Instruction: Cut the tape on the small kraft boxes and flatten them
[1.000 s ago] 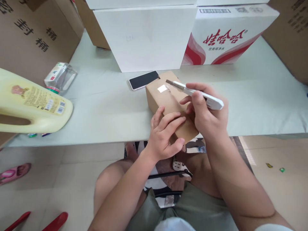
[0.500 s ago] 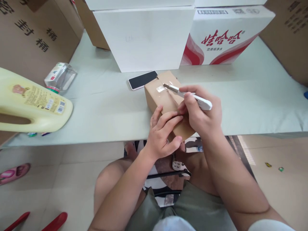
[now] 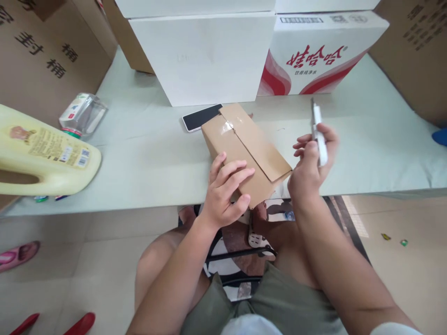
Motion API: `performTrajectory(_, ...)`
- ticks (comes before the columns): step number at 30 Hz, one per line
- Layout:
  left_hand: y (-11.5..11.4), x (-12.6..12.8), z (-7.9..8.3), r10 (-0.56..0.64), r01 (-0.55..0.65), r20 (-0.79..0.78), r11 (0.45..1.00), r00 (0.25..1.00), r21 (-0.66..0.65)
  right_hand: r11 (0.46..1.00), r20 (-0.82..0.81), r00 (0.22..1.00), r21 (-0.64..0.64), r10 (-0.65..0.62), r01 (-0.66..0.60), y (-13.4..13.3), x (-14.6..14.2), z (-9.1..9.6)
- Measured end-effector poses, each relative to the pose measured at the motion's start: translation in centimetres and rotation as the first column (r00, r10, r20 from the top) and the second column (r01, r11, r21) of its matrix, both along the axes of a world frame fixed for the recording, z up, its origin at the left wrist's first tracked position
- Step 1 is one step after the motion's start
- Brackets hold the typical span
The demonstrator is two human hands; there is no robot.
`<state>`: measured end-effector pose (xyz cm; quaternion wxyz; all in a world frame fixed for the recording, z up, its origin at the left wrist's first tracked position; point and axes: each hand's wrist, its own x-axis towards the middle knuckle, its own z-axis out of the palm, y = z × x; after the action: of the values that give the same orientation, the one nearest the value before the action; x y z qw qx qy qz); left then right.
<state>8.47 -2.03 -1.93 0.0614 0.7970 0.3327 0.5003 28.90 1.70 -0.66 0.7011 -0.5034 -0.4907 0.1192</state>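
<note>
A small brown cardboard box [image 3: 260, 151] lies slanted at the table's front edge, one corner jutting over it. Clear tape shows at its far end, and a seam runs along its top between the flaps. My left hand [image 3: 226, 188] rests on the near left part of the box with its fingers spread. Off to the right of the box, my right hand [image 3: 312, 160] is closed around a white utility knife [image 3: 319, 135], its blade pointing away from me. A phone [image 3: 200, 117] with a dark screen lies just behind the box.
White cartons [image 3: 206, 56] stand at the back, one with red print [image 3: 314, 58]. On the left are a yellow jug [image 3: 45, 153], a clear plastic bottle [image 3: 84, 114] and a large cardboard box [image 3: 52, 60]. Something blue [image 3: 440, 137] sits at the right edge.
My right hand has lifted the utility knife off the box's taped end and moved right, turning the blade away from me. My left hand stays on the box, whose top seam is now uncovered.
</note>
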Motion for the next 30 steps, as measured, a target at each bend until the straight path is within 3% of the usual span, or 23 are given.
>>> performTrajectory(3,0.2,-0.7,-0.2,-0.010,0.010,0.005,1.000,1.000,0.015,0.992,-0.038,0.998,-0.116,0.052,-0.056,-0.4,0.4,-1.4)
performTrajectory(6,0.2,-1.0,-0.6,-0.001,0.001,0.003,0.999,1.000,0.053,0.975,-0.019,0.980,-0.102,0.199,-0.200,-1.0,0.2,-1.9)
performTrajectory(11,-0.1,-0.6,-1.2,0.069,-0.076,0.063,0.992,0.996,0.103,0.873,0.051,0.872,-0.054,0.488,-0.485,-2.2,-0.4,-1.7)
performTrajectory(14,-0.3,-0.4,-1.0,0.096,-0.099,0.058,0.993,0.994,0.063,0.818,0.097,0.812,-0.045,0.575,-0.573,-2.7,-0.6,-1.4)
performTrajectory(16,-0.4,-0.5,-0.7,0.100,-0.101,0.062,0.995,0.993,0.010,0.824,0.126,0.815,-0.049,0.566,-0.565,-2.8,-0.7,-1.3)
performTrajectory(21,-0.4,-0.9,-0.5,0.088,-0.083,0.085,0.995,0.992,-0.062,0.897,0.159,0.882,-0.078,0.443,-0.436,-3.0,-0.7,-1.0)
performTrajectory(25,-0.1,-1.7,-1.2,0.131,-0.106,0.264,0.989,0.956,-0.106,0.942,0.144,0.937,-0.161,0.319,-0.296,-2.9,-0.4,-0.9)
performTrajectory(27,0.3,-2.4,-1.5,0.237,-0.188,0.378,0.969,0.895,-0.162,0.927,0.172,0.941,-0.295,0.291,-0.233,-2.4,-0.1,-1.0)
performTrajectory(30,0.9,-3.7,-1.3,0.432,-0.309,0.499,0.898,0.751,-0.313,0.824,0.253,0.921,-0.556,0.296,-0.112,-1.5,0.2,-1.6)
